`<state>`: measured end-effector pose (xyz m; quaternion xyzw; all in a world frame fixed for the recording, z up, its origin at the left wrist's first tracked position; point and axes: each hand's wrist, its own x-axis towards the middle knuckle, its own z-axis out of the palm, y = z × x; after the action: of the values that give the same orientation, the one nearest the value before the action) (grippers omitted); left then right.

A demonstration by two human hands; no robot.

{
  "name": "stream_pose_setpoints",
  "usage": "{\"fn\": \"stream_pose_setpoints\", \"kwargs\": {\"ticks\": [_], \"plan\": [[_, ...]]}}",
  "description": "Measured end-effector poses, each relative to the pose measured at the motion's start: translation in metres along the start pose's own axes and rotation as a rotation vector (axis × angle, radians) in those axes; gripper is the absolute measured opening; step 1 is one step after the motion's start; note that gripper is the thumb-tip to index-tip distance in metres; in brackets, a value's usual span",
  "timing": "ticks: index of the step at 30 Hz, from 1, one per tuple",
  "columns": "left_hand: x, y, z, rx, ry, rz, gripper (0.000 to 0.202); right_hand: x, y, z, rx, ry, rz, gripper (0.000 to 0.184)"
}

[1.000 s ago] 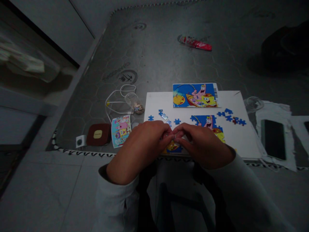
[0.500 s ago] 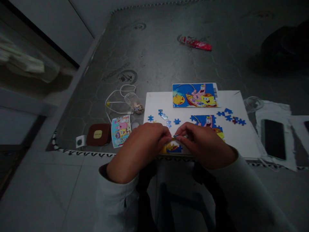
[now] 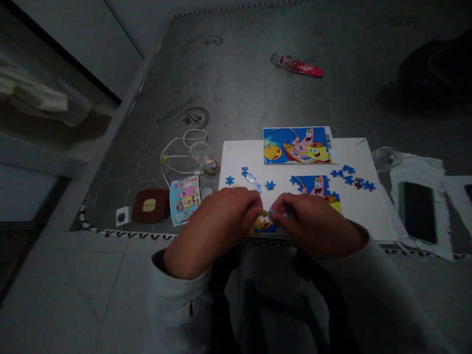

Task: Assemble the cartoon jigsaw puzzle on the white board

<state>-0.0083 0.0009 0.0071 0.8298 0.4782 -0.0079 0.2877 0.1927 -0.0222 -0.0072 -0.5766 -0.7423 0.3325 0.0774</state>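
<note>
Now, your left hand [image 3: 221, 223] curls against the SpongeBob jigsaw puzzle [image 3: 263, 225] while your right hand [image 3: 313, 226] narrowly pinches a small jigsaw piece [image 3: 271, 212].

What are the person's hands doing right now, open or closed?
Left hand: closed, fingertips against the jigsaw puzzle; any hold cannot be told.
Right hand: closed, apparently pinching a small puzzle piece.

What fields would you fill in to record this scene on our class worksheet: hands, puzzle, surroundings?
Left hand: fingertips at a lower jigsaw section
Right hand: fingertips at the same section, facing the left hand
Puzzle: partly assembled SpongeBob jigsaw on a white board
Loose pieces: blue jigsaw pieces on the board
Reference: picture card at the board's far edge
Nearby: phone, white cable
</note>
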Motion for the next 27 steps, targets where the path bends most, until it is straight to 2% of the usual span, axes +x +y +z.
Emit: {"fn": "stream_pose_setpoints", "kwargs": {"ticks": [8, 15, 21, 27], "plan": [[-0.0008, 0.0002, -0.0008, -0.027, -0.033, 0.01, 0.019, 0.0007, 0.0048, -0.001, -0.006, -0.014, -0.061, 0.025], [-0.0009, 0.0016, 0.0003, 0.004, -0.065, -0.005, 0.022, 0.0017, 0.0037, 0.0003, -0.035, 0.035, 0.006, 0.016], [0.0005, 0.0035, -0.0025, 0.037, -0.03, -0.128, 0.011, 0.0019, 0.0004, 0.0013, -0.072, 0.029, 0.048, 0.017], [0.0028, 0.0093, 0.0055, 0.06, -0.045, -0.123, 0.016, -0.0004, 0.0035, -0.0061, -0.119, 0.003, 0.083, 0.023]]}}
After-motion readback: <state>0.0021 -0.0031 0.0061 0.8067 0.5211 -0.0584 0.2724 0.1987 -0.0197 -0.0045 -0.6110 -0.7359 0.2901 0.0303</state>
